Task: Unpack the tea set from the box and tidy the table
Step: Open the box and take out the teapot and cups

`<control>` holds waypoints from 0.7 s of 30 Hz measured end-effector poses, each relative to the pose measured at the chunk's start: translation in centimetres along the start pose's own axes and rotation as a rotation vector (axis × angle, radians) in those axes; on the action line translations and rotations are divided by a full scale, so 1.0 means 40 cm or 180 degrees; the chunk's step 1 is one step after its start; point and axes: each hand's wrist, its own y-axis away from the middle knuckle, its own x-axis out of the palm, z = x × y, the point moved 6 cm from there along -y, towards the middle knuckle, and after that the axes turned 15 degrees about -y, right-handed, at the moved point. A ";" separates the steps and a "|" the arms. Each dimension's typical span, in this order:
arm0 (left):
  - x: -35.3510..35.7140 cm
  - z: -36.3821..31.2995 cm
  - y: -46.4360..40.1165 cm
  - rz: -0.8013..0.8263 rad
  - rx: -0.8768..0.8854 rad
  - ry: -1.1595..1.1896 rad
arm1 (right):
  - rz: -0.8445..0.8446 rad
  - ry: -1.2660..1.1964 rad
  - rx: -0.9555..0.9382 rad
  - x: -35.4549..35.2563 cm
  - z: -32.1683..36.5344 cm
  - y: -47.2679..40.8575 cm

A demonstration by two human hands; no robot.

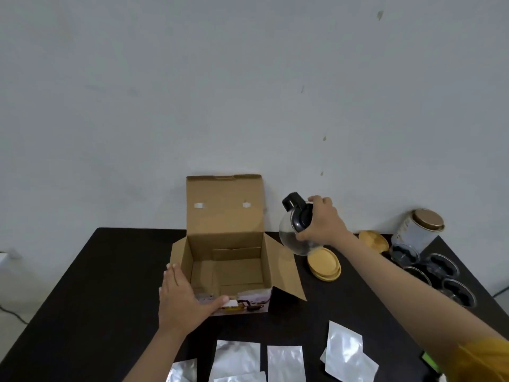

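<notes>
An open cardboard box (228,244) stands on the black table (96,285), its lid upright and its inside looking empty. My left hand (183,299) grips the box's front left corner, thumb across the printed front face. My right hand (323,221) holds a round glass teapot (292,235) with a black lid and handle, tilted, in the air just right of the box. Under it lies a stack of round wooden coasters (325,264). Several glass cups (438,274) stand at the right.
A tin can with a gold lid (418,227) and another wooden coaster (374,239) sit at the back right corner. Several silver foil pouches (286,362) lie along the near edge. A grey wall rises right behind the table.
</notes>
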 end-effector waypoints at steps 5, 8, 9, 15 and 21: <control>-0.006 0.009 -0.010 0.0043 -0.0006 -0.0167 | 0.0165 -0.0070 0.0093 0.094 -0.055 -0.031; -0.021 0.026 -0.020 0.0074 -0.0003 -0.0407 | 0.0277 -0.0159 0.0124 0.139 -0.068 -0.051; -0.026 0.036 -0.024 0.0076 -0.0013 -0.0446 | 0.0296 -0.0187 0.0136 0.150 -0.071 -0.059; -0.039 0.060 -0.021 0.0093 -0.0046 -0.0367 | 0.0528 -0.0092 0.0340 0.197 -0.087 -0.107; -0.044 0.060 -0.018 0.0110 -0.0069 -0.0357 | 0.0650 0.0180 0.0458 0.213 -0.101 -0.138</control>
